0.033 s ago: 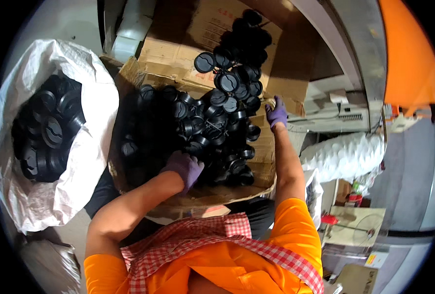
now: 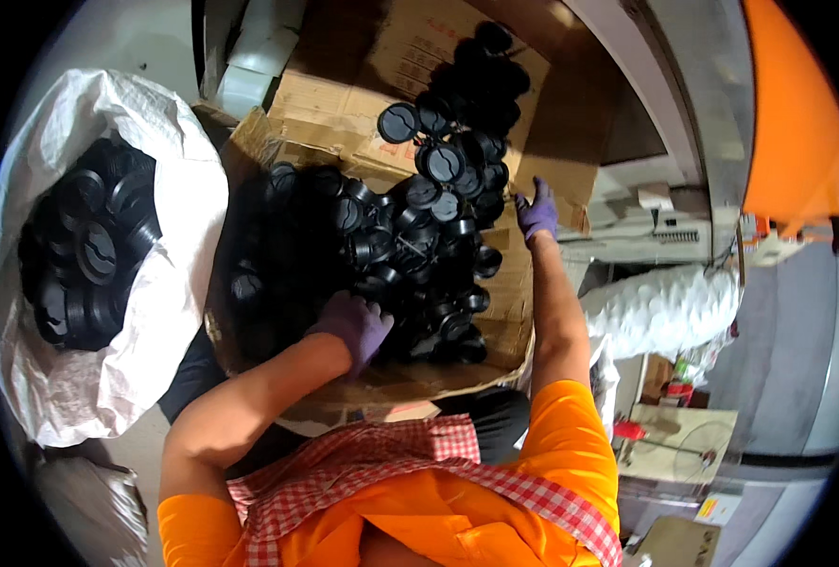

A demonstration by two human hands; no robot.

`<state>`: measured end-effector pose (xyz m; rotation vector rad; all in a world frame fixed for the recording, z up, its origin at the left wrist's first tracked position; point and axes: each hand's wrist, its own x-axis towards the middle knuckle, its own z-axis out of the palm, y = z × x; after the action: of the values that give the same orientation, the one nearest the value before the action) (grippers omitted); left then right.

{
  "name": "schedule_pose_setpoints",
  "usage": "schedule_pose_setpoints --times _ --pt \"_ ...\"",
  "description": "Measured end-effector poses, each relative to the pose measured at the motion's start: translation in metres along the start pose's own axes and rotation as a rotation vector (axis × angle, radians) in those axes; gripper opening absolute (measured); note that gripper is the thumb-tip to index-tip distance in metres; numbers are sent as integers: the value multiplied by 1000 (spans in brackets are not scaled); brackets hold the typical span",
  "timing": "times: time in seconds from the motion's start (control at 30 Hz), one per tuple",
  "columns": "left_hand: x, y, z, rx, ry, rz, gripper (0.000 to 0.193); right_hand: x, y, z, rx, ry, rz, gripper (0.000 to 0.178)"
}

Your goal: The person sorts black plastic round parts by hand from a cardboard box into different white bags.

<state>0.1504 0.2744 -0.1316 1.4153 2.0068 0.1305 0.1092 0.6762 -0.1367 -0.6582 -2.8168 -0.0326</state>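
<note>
The left hand (image 2: pixel 355 323), in a purple glove, is down among the loose black round caps (image 2: pixel 374 248) in a cardboard box (image 2: pixel 510 307); its fingers are curled, but the caps and shadow hide the fingertips, so I cannot tell whether it grips one. The right hand (image 2: pixel 537 214), gloved alike, is raised at the box's right side with thumb and fingers apart and nothing seen in its grasp; whether it touches the cardboard there is unclear. The caps crowd ahead of the left hand and to both sides of it, and fill most of the space between the two hands. Ahead of the right hand and a little to its left, more caps climb in a dark heap against a raised flap (image 2: pixel 344 106). The box's near wall stands between the left hand and the person's checked apron (image 2: pixel 363 465). Well to the left of the left hand, a white sack (image 2: pixel 194 194) stands open, holding similar black pieces (image 2: pixel 96 250). Beyond the right hand, a curved grey frame (image 2: pixel 670 104) arches past; to the right of that forearm lie a bumpy white bundle (image 2: pixel 665 307) and, farther off, a fan (image 2: pixel 705 448).
</note>
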Motion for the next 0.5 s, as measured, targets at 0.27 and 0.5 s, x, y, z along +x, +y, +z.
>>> schedule_pose_setpoints --times 0.27,0.5 --pt "-11 -22 -31 -72 -245 -86 67 177 -85 -14 83 182 -79 76" --pt "-6 -28 -28 -21 -189 -108 80 248 -67 51 415 -319 -419 71"
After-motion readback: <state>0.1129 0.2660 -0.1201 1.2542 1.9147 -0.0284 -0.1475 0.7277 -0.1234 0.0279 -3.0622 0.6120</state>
